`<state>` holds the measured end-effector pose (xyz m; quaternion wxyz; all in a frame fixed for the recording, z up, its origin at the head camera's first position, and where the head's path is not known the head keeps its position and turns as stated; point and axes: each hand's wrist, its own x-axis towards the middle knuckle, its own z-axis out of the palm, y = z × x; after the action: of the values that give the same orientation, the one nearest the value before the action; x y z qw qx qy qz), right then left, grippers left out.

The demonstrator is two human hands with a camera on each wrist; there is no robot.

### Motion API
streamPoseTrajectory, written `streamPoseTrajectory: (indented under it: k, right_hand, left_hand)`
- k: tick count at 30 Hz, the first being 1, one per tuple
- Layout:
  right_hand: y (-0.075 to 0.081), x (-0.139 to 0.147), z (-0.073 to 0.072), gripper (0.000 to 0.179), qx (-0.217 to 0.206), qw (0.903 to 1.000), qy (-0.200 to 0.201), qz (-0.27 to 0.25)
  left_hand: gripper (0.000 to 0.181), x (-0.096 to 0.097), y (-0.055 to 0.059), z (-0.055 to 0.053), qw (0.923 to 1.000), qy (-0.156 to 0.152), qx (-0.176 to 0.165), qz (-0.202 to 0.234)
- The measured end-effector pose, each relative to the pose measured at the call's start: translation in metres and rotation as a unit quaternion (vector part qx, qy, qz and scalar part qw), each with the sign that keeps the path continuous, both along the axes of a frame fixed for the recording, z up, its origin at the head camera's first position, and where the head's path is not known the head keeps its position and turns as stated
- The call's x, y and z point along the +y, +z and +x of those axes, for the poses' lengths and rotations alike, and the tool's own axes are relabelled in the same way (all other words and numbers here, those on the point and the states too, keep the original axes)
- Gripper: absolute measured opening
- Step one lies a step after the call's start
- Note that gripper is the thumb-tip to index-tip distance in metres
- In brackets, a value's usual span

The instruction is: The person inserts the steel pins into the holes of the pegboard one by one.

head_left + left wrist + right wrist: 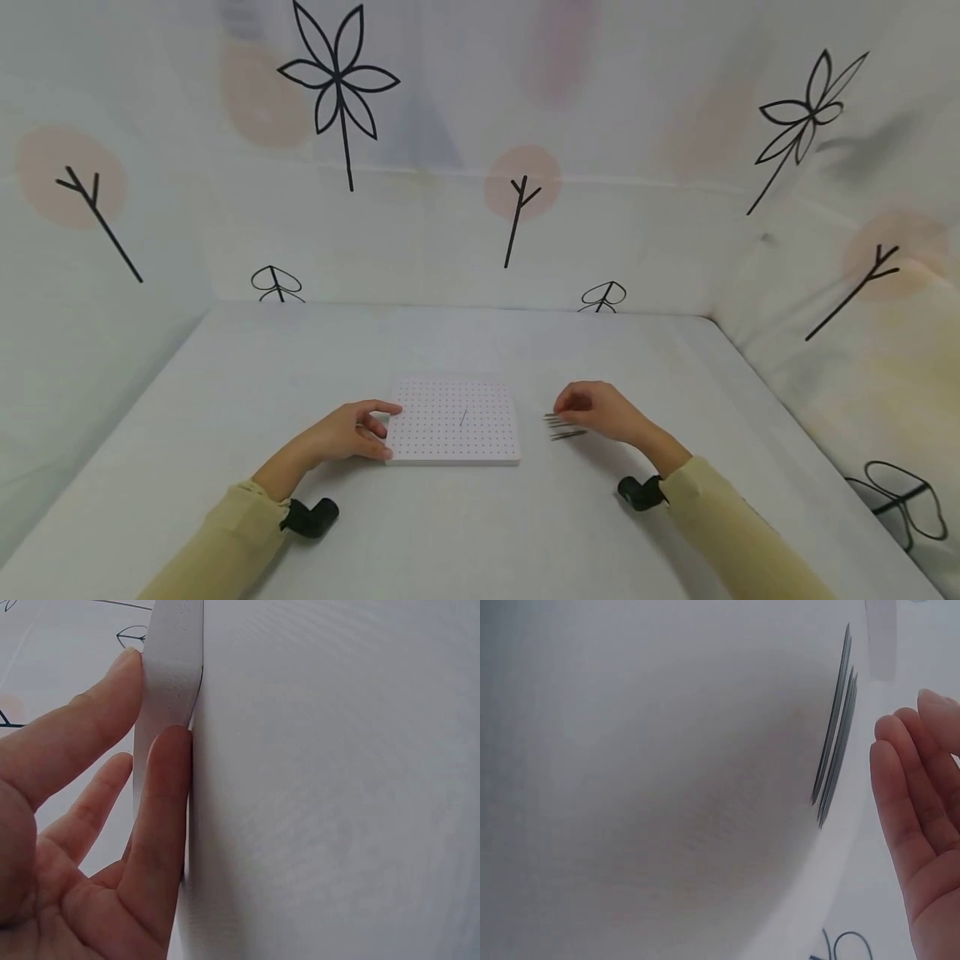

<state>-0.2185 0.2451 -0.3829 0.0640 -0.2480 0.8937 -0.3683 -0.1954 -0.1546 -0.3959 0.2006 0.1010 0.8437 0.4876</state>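
Observation:
A white board (450, 433) with rows of small holes lies on the table, and one thin stick (463, 417) stands tilted in it. At the board's left side rests my left hand (352, 432), one finger over the edge and the thumb at the near corner. In the left wrist view, fairly straight fingers (166, 772) lie along the board's side (171, 682). My right hand (600, 410) is above several thin dark sticks (567, 435) to the right of the board. The right wrist view shows its fingertips close together beside the sticks, with nothing visible between them.
A white table (465, 533) extends around the board. White cloth walls (427, 242) with printed black flowers and twigs rise at the back and both sides. Small black devices (313, 518) are strapped to both wrists, below pale yellow sleeves (225, 546).

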Motion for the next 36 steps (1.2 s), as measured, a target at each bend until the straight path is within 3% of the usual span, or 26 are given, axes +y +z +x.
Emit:
streamPoseTrajectory:
  k: [19, 36]
  right_hand:
    - [-0.011, 0.012, -0.022, 0.008, 0.000, 0.9978, -0.004, 0.066]
    - [-0.013, 0.006, -0.031, 0.004, -0.049, 0.9937, 0.004, 0.101]
  left_hand:
    - [0.066, -0.001, -0.002, -0.001, 1.0000, 0.003, -0.002, 0.002]
    - [0.065, -0.001, -0.005, -0.003, 0.9999, 0.009, -0.005, 0.006]
